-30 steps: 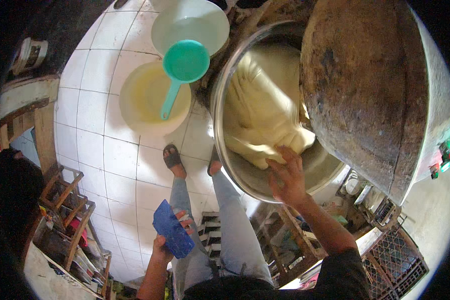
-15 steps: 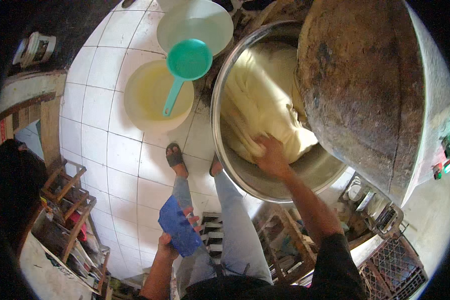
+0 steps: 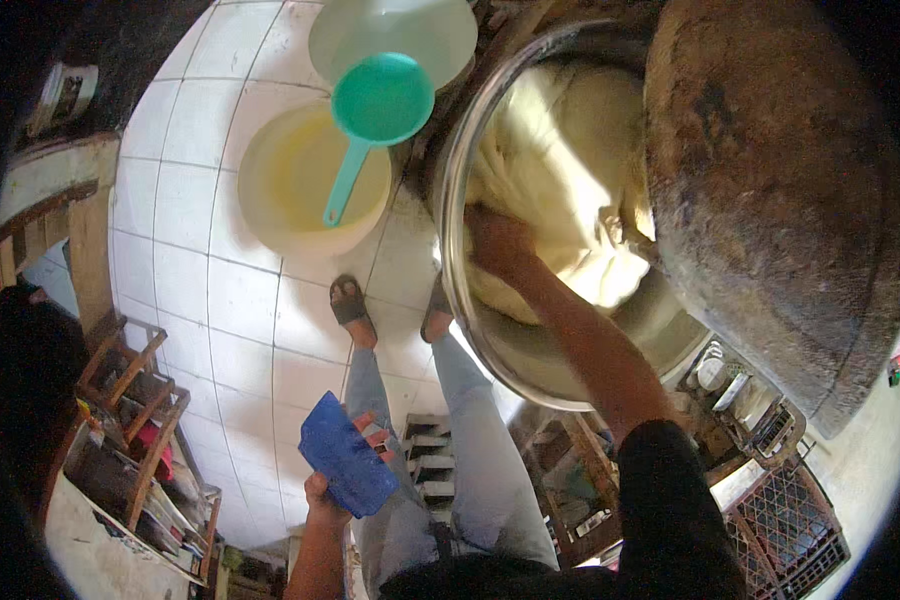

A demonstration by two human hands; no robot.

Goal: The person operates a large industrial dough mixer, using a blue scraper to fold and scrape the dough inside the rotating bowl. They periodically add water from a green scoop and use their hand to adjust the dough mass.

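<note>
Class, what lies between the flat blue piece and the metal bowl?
In the head view, the person's jeans-clad right leg lies between the flat blue piece and the metal bowl.

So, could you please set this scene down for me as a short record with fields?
Left hand: holds a blue scraper
Right hand: on the dough, fingers hard to make out
Bowl: round, metal, holding the dough
Housing: stained brown, overhanging the bowl's right side
Dipper: green, seen across the upper tub and lower tub; support unclear
Floor: white tiles
Lower right: lattice crate
</note>
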